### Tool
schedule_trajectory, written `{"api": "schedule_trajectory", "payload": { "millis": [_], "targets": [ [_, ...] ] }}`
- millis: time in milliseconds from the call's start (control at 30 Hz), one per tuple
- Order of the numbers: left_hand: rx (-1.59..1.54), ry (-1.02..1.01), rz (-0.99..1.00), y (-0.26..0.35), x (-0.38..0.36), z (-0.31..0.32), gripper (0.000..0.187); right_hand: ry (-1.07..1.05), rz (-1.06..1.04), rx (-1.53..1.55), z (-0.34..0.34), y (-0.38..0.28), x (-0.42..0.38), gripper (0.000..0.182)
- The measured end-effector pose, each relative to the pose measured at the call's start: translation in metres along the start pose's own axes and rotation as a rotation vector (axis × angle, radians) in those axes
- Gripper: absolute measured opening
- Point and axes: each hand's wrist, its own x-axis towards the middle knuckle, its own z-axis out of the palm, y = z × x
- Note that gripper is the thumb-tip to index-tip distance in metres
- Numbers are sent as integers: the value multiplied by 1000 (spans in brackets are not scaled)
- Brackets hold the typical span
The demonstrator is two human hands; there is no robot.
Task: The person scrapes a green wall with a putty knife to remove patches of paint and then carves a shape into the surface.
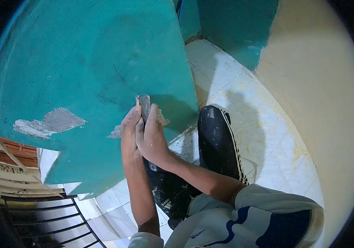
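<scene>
A small grey flat tool (145,106), which looks like a scraper, is held upright in the picture against the green wall. My right hand (153,134) is closed around its right side and lower part. Pressed close beside it, my left hand (130,124) has its fingers closed at the tool's left edge. The tool's lower end is hidden by the hands. Behind the hands, a patch of chipped paint (163,117) shows on the green wall (81,53). Pale dust covers the fingers.
Farther left is a larger bare grey patch (63,120). My knee in dark trousers (214,132) is right of the hands, over white floor tiles (247,136). A cream wall (317,74) stands at the right, a dark metal railing (77,213) at the lower left.
</scene>
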Motion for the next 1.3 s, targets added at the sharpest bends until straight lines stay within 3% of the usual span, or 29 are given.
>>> {"api": "schedule_trajectory", "payload": {
  "millis": [100,400,500,600,700,900,1000,1133,1300],
  "targets": [
    [-3,17,9,-2,-2,-4,21,-45,50,-19,1,0,-4,58],
    [-54,-37,-1,-12,-2,-16,22,-79,65,-28,1,6,-5,58],
    [-111,-31,20,-18,1,-16,24,-35,-43,-179,3,13,-9,59],
    [-146,-46,31,-19,0,-13,25,-42,-28,-141,1,12,-8,58],
    [-149,-48,10,-20,0,-14,23,-149,139,-25,-7,1,-6,55],
    [-103,-66,-3,-29,1,-22,23,-118,154,-26,-2,13,-13,48],
    [-102,-73,-2,-31,2,-26,23,-72,65,-21,0,17,-12,47],
    [-102,-45,20,-32,2,-23,24,-144,181,43,-11,1,-8,36],
    [-179,-44,18,-41,7,-29,24,-140,129,64,-10,11,-8,37]
  ]
}}
